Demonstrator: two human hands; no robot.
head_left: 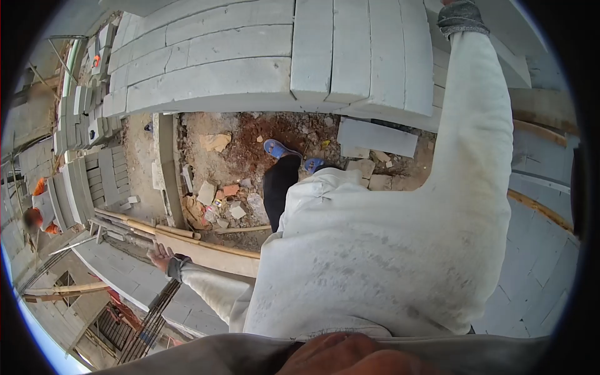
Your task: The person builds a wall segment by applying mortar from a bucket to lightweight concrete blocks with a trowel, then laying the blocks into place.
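My left hand is held out to the left with its fingers spread and nothing in it, near a wooden pole and a plank. My right arm reaches far up on the right. Only a sliver of my right hand shows above the grey cuff, at the top edge beside stacked pale grey blocks, so its fingers are hidden. More long blocks lie in rows left of these. Below the stack, a loose flat block rests on the ground.
My feet in blue sandals stand on dirt with rubble. A concrete post rises to the left. Another person with orange sleeves is among blocks at far left. Steel bars lie lower left; a block wall is at right.
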